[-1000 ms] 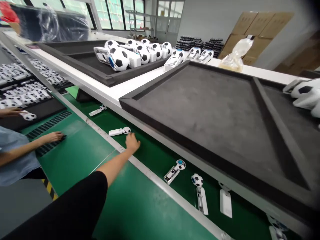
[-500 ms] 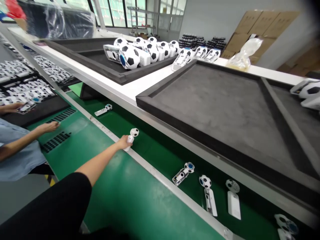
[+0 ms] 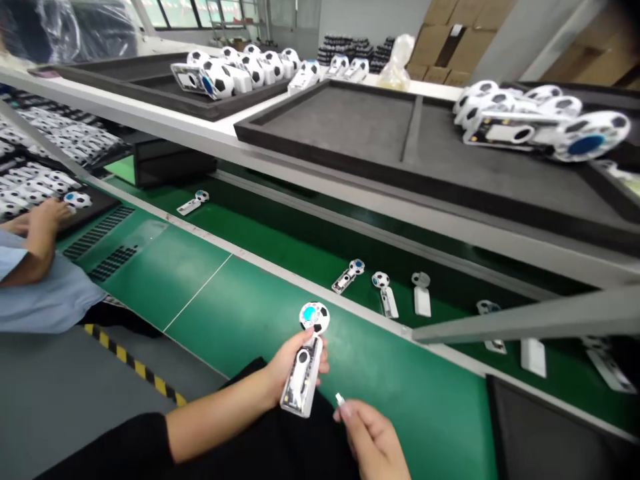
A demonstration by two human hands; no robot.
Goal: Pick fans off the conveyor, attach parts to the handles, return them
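My left hand grips a handheld device with a round soccer-ball head above a white body. Its open side faces me, showing a blue disc in the head and dark inner parts with a white oblong piece in the body. Lower and to the right, my right hand pinches a small white plug with a pale tip, apart from the device. Both hands are over the near edge of the green bench.
Similar devices, such as one with a white back, lie spaced along the green channel behind a metal rail. Above are a shelf with black foam trays. A slanting metal bar crosses at right. A co-worker's hand is at left.
My left hand has come back from the channel to in front of me, bringing a device that now shows its inner side. My right hand has entered view with the plug. The view has swung right.
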